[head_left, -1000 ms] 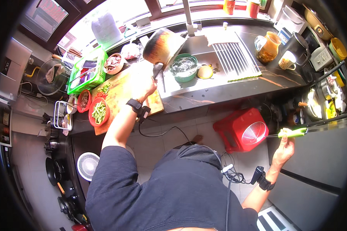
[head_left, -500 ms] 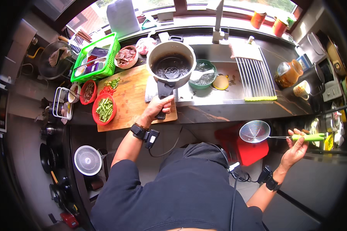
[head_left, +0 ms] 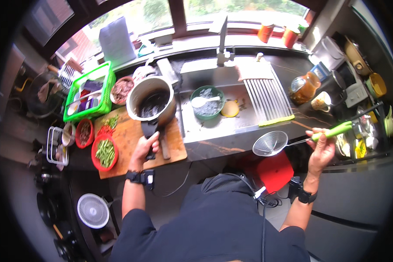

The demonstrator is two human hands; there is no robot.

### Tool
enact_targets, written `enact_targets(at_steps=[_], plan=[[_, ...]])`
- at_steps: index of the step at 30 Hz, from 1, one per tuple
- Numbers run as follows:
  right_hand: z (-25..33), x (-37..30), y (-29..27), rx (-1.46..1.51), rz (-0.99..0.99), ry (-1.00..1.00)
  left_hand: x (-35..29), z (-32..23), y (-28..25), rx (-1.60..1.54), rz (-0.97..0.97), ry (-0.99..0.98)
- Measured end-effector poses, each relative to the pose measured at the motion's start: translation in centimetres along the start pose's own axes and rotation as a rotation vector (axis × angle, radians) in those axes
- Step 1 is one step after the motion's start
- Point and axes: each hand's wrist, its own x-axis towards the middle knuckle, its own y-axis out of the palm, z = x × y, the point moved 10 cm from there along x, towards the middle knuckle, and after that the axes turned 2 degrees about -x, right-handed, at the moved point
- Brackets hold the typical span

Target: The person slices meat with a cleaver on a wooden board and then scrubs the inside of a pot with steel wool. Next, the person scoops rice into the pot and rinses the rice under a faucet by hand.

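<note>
My left hand (head_left: 145,149) is closed round the black handle of a deep metal pot (head_left: 167,114), which I hold above a wooden cutting board (head_left: 174,142). Dark liquid with a shiny surface lies in the pot. Partly hidden beneath it, a knife handle (head_left: 165,147) rests on the board. On the right, my right hand (head_left: 322,150) grips the green handle of a wire skimmer (head_left: 270,143). The skimmer's mesh basket hangs in front of the counter edge, with nothing visible in it. In the sink sits a green bowl (head_left: 208,114) with water and a white spoon (head_left: 201,101).
Left of the pot stand a red bowl of cut green beans (head_left: 105,153), a red bowl of brown pieces (head_left: 84,133), a bowl of sliced meat (head_left: 122,89) and a green basket (head_left: 105,102). A roll-up drying rack (head_left: 266,96) spans the sink's right side. A red stool (head_left: 275,172) stands below the counter.
The pot has moved left, from over the sink's left edge to over the cutting board, uncovering more of the sink. The whole view has shifted. Both hands keep their holds.
</note>
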Motion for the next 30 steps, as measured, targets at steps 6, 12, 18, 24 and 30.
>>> enact_targets(at_steps=[6, 12, 18, 24, 30], plan=[[1.2, 0.1, 1.2, 0.009, 0.047, -0.041, -2.5, -3.2, -2.9, 0.5, -0.197, 0.086], [1.3, 0.4, 2.3, 0.085, 0.06, -0.018, -6.8, -8.7, -4.8, 1.292, -0.703, 0.552], [3.4, 2.5, 2.7, 0.086, 0.145, -0.052, -8.8, -12.5, 12.7, 0.643, -0.173, 0.734], [7.0, 3.3, 4.6, 0.14, 0.297, -0.192, -7.8, -5.6, 34.2, 0.996, 0.509, 1.049], [6.6, 3.8, -1.3, 0.331, 0.231, -0.151, -8.2, -1.9, 44.3, 0.906, 0.7, 1.103]])
